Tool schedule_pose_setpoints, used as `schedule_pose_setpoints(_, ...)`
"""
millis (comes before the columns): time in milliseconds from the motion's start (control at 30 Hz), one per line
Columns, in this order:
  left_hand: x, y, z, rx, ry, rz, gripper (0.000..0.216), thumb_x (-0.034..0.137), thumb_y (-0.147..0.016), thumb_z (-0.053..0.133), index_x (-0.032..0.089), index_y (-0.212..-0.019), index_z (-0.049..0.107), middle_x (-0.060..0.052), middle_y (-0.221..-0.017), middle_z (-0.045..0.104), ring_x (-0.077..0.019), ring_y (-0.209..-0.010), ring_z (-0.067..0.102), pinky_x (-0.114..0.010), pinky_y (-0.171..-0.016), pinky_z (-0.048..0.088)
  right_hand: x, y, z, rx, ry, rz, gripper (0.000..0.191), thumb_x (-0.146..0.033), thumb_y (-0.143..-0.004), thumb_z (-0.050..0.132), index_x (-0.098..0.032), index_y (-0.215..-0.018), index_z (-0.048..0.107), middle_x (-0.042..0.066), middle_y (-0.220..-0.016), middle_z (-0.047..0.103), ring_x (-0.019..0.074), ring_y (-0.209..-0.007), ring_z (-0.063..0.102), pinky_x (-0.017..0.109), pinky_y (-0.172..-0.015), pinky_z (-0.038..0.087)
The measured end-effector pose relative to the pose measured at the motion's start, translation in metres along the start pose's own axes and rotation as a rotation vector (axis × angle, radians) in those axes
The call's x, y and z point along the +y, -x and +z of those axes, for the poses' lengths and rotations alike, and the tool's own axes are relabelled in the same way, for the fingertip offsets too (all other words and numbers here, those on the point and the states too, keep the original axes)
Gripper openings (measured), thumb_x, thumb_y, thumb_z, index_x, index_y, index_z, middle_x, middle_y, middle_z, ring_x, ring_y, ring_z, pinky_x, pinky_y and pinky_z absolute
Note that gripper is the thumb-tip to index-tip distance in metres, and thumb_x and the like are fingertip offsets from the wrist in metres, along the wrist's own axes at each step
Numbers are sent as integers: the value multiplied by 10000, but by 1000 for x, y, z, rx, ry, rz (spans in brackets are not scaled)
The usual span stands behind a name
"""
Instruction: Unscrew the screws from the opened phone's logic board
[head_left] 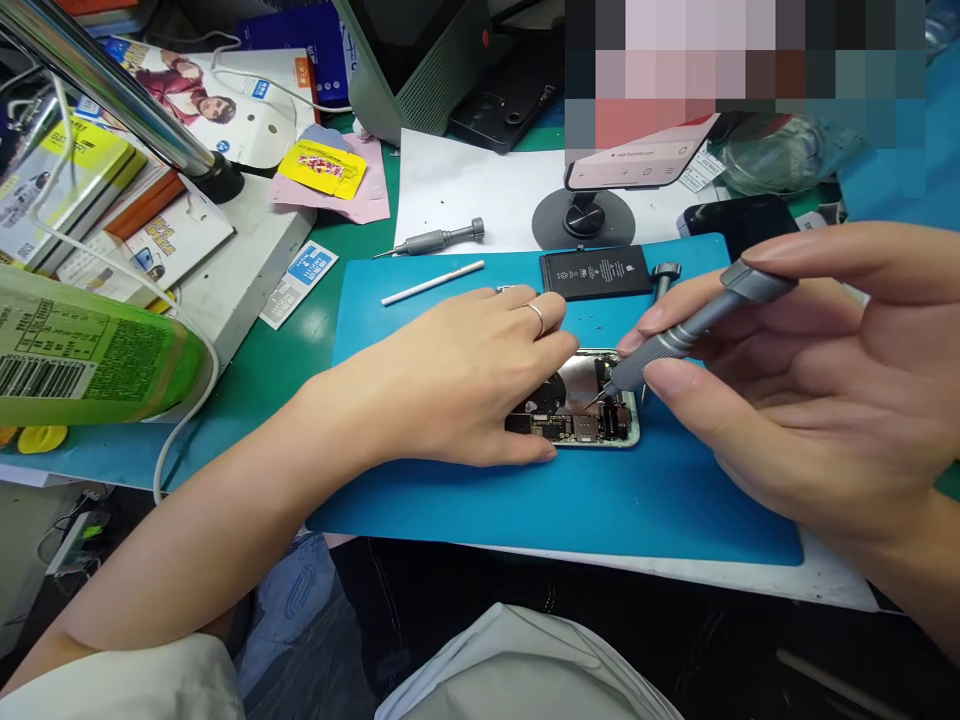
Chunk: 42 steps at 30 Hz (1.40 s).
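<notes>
An opened phone [589,405] with bare circuitry lies on a blue mat [465,490]. My left hand [457,375] rests over its left part, fingers curled round the frame and holding it down; a ring sits on one finger. My right hand [795,370] pinches a grey precision screwdriver [690,330], whose tip touches the phone's inside near the upper right. A black battery [596,272] lies on the mat just behind the phone.
A second grey screwdriver [439,239] and a white stick [433,283] lie behind my left hand. A phone on a round stand [581,215] is at the back. A green bottle [82,355], lamp arm [105,85] and boxes crowd the left.
</notes>
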<state>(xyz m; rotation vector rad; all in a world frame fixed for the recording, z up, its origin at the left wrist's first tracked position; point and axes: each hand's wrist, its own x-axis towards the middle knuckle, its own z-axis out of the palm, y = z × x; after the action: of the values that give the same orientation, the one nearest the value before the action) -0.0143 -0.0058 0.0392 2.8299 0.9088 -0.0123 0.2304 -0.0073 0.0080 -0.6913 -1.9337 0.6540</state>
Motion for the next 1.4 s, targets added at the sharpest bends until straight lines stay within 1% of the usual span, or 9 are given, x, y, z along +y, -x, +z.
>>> schedule_pose_setpoints(100, 0, -1, 1, 10, 3, 6, 530, 549, -961, 777, 118, -1255, 685, -167, -1256, 671, -346, -1107, 640, -471, -948, 517, 0, -1, -2, 18, 18, 20, 725, -34, -927, 739, -469, -1493, 612, -9, -1265, 576, 142, -972, 771, 313, -730, 714)
schedule_pose_setpoints(300, 3, -3, 1, 11, 18, -11, 466, 494, -938, 772, 119, -1199, 681, -156, -1188, 681, -341, -1101, 626, -457, -976, 516, 2, -3, -6, 108, 120, -69, 641, -27, -876, 769, -387, -1397, 671, 3, -1198, 622, 159, -916, 769, 355, -810, 730)
schedule_pose_setpoints(433, 3, -4, 1, -3, 28, -23, 440, 496, -942, 762, 133, -1174, 674, -154, -1193, 680, -341, -1095, 632, -450, -977, 521, -1, -1, -7, 132, 83, 4, 572, -50, -891, 752, -397, -1341, 688, -4, -1163, 621, 171, -917, 769, 379, -817, 730)
schedule_pose_setpoints(567, 3, -3, 0, -14, 37, -25, 437, 490, -946, 778, 130, -1166, 664, -159, -1216, 672, -339, -1119, 636, -443, -1009, 514, -3, -1, -8, 126, 82, 14, 560, -32, -886, 741, -382, -1322, 705, -9, -1136, 612, 159, -938, 772, 356, -868, 727)
schedule_pose_setpoints(767, 4, -3, 0, 3, 34, -22, 461, 497, -944, 798, 124, -1176, 659, -158, -1209, 669, -338, -1124, 637, -434, -990, 516, -4, -6, -7, 65, -42, 37, 503, -9, -899, 700, -348, -1269, 673, -13, -1079, 631, 128, -868, 772, 275, -647, 700)
schedule_pose_setpoints(933, 4, -4, 0, -1, 23, -31, 444, 504, -936, 795, 140, -1155, 665, -154, -1204, 674, -336, -1103, 641, -430, -932, 526, -5, -6, -7, 52, -64, 74, 511, -18, -880, 723, -366, -1253, 694, -4, -1077, 641, 170, -889, 792, 303, -608, 710)
schedule_pose_setpoints(1133, 4, -4, 1, 2, 45, -26, 430, 478, -953, 763, 126, -1183, 674, -156, -1201, 681, -334, -1101, 648, -443, -1000, 525, -6, -4, -7, 68, 2, 48, 527, -9, -890, 724, -370, -1271, 683, 0, -1035, 649, 171, -856, 778, 306, -588, 699)
schedule_pose_setpoints(1300, 6, -2, 2, 0, 20, -36, 413, 482, -964, 717, 134, -1184, 676, -159, -1212, 675, -341, -1069, 647, -462, -957, 529, -4, 0, -7, 153, 143, 62, 600, -84, -916, 771, -447, -1388, 695, 15, -1196, 607, 177, -947, 769, 357, -821, 751)
schedule_pose_setpoints(1400, 6, -1, 2, -2, 11, -43, 422, 486, -970, 701, 134, -1203, 672, -152, -1193, 664, -343, -1049, 641, -469, -936, 525, -3, 2, -7, 174, 134, 84, 636, -78, -905, 793, -475, -1393, 697, 4, -1227, 620, 160, -936, 761, 332, -818, 740)
